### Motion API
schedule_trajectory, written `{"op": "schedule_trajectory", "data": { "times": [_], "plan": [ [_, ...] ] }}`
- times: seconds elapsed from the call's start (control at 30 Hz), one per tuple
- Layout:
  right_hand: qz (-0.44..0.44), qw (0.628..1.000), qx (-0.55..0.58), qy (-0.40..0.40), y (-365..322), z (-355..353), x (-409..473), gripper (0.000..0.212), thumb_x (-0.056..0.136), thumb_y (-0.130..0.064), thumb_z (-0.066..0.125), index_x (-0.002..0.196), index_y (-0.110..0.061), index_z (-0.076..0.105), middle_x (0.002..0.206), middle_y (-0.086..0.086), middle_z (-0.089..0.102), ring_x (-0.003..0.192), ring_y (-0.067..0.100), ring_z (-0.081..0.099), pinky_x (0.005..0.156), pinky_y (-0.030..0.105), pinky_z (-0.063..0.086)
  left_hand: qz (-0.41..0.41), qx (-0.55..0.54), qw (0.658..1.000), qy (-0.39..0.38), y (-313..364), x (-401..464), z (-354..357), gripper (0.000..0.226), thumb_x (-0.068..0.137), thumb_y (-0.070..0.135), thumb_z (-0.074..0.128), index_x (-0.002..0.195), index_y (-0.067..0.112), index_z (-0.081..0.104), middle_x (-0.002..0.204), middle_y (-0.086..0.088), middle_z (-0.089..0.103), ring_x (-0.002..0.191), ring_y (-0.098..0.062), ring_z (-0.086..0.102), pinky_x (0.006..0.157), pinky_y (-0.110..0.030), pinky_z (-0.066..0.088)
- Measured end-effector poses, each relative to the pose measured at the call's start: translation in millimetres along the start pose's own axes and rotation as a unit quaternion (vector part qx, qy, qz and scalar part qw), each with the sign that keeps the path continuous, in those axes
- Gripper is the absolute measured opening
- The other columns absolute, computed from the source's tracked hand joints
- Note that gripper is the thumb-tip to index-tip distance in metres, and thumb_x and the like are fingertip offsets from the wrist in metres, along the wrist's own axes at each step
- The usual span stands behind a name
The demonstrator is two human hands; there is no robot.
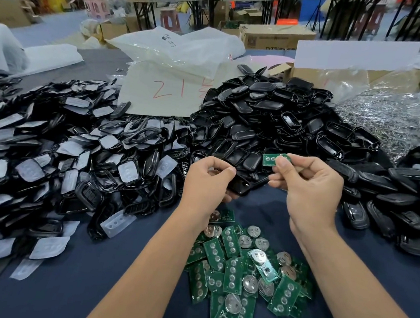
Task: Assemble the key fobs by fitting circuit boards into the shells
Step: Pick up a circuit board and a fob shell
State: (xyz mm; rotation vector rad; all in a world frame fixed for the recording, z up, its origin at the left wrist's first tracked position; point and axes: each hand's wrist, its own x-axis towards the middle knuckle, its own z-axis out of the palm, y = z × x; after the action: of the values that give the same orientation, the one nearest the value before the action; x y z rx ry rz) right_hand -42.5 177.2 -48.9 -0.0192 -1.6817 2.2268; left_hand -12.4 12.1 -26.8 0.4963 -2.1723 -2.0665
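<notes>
Right hand (310, 185): pinches green circuit board (274, 159), held above desk (87, 283). Left hand (207, 182): grips black shell (240, 185). Loose boards pile (241, 273) at 6 o'clock; shell heap (272, 118) at 12.

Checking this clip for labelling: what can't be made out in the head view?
- Black shell in the left hand: mostly covered by the curled fingers, so whether it is empty is unclear.
- Circuit board pinched by the right hand: its right end is behind the thumb, and its parts are too small to read.
- Red writing on the white bag: partly hidden by the shell pile.
</notes>
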Motion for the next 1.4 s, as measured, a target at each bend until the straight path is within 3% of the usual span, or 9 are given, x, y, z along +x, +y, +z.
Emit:
{"op": "schedule_trajectory", "data": {
  "times": [0.13, 0.3, 0.4, 0.53, 0.7, 1.2, 1.33, 1.4],
  "plan": [
    [-0.008, 1.0, -0.01, -0.015, 0.4, 0.8, -1.3, 0.011, 0.091, -0.005, 0.079, 0.096, -0.003, 0.071, 0.072, 0.011, 0.075, 0.059, 0.02, 0.072, 0.055, 0.026, 0.058, -0.024, -0.068, 0.997, 0.009, 1.0, -0.4, 0.3, 0.01, 0.097, 0.008, 0.07, 0.091, 0.006, 0.062, 0.073, -0.008, 0.069, 0.057, -0.023, 0.073, 0.053, -0.023, 0.056],
    [-0.012, 0.998, -0.018, -0.061, -0.7, 2.8, -5.4, 0.012, 0.09, -0.005, 0.079, 0.097, -0.002, 0.07, 0.071, 0.01, 0.074, 0.058, 0.022, 0.071, 0.054, 0.026, 0.057, -0.037, -0.113, 0.993, 0.006, 1.3, -0.7, 1.0, 0.013, 0.1, 0.011, 0.067, 0.096, 0.003, 0.058, 0.104, -0.028, 0.07, 0.071, -0.033, 0.078, 0.064, -0.029, 0.064],
    [-0.013, 0.995, -0.03, -0.093, -1.0, 4.6, -7.6, 0.011, 0.091, -0.004, 0.079, 0.097, -0.005, 0.07, 0.074, 0.011, 0.075, 0.058, 0.022, 0.071, 0.055, 0.026, 0.057, -0.054, -0.136, 0.989, -0.013, 1.7, -0.1, 1.3, 0.011, 0.101, 0.01, 0.065, 0.095, 0.004, 0.058, 0.109, -0.03, 0.069, 0.079, -0.035, 0.078, 0.073, -0.032, 0.065],
    [-0.009, 0.991, -0.046, -0.122, 0.1, 5.3, -9.2, 0.013, 0.089, -0.005, 0.08, 0.097, -0.007, 0.07, 0.076, 0.013, 0.075, 0.059, 0.024, 0.071, 0.053, 0.027, 0.057, -0.065, -0.148, 0.987, -0.023, 1.3, 1.8, 1.8, 0.009, 0.102, 0.004, 0.06, 0.093, 0.003, 0.063, 0.115, -0.03, 0.069, 0.083, -0.032, 0.078, 0.072, -0.03, 0.064],
    [-0.007, 0.986, -0.072, -0.148, 2.8, 5.9, -10.6, 0.013, 0.089, -0.005, 0.081, 0.096, -0.006, 0.07, 0.076, 0.012, 0.076, 0.057, 0.023, 0.07, 0.048, 0.026, 0.054, -0.07, -0.137, 0.988, -0.031, 1.1, 2.6, 2.2, 0.017, 0.104, 0.001, 0.053, 0.096, 0.001, 0.068, 0.108, -0.027, 0.072, 0.081, -0.028, 0.079, 0.067, -0.027, 0.062],
    [-0.015, 0.975, -0.161, -0.155, -0.1, 6.4, -13.4, 0.012, 0.087, -0.011, 0.084, 0.088, -0.013, 0.072, 0.066, 0.005, 0.072, 0.045, 0.014, 0.062, 0.042, 0.023, 0.047, -0.058, -0.122, 0.99, -0.042, -0.1, 1.2, 3.0, 0.016, 0.104, 0.003, 0.057, 0.099, 0.001, 0.072, 0.095, -0.019, 0.075, 0.078, -0.025, 0.078, 0.07, -0.03, 0.063],
    [-0.028, 0.968, -0.209, -0.135, -2.0, 6.8, -14.6, 0.014, 0.086, -0.016, 0.085, 0.084, -0.019, 0.071, 0.07, -0.002, 0.075, 0.049, 0.014, 0.068, 0.044, 0.02, 0.047, -0.045, -0.118, 0.991, -0.045, -2.5, 1.2, 3.7, 0.011, 0.101, 0.001, 0.061, 0.099, 0.0, 0.072, 0.079, -0.006, 0.076, 0.074, -0.019, 0.077, 0.07, -0.03, 0.063],
    [-0.042, 0.963, -0.235, -0.127, -3.6, 7.2, -15.4, 0.015, 0.084, -0.017, 0.086, 0.081, -0.019, 0.072, 0.069, -0.003, 0.074, 0.053, 0.014, 0.07, 0.049, 0.025, 0.054, -0.034, -0.106, 0.993, -0.045, -3.1, -0.2, 4.1, 0.007, 0.098, -0.001, 0.065, 0.1, 0.002, 0.071, 0.078, -0.003, 0.077, 0.074, -0.018, 0.077, 0.072, -0.029, 0.063]
  ]
}}
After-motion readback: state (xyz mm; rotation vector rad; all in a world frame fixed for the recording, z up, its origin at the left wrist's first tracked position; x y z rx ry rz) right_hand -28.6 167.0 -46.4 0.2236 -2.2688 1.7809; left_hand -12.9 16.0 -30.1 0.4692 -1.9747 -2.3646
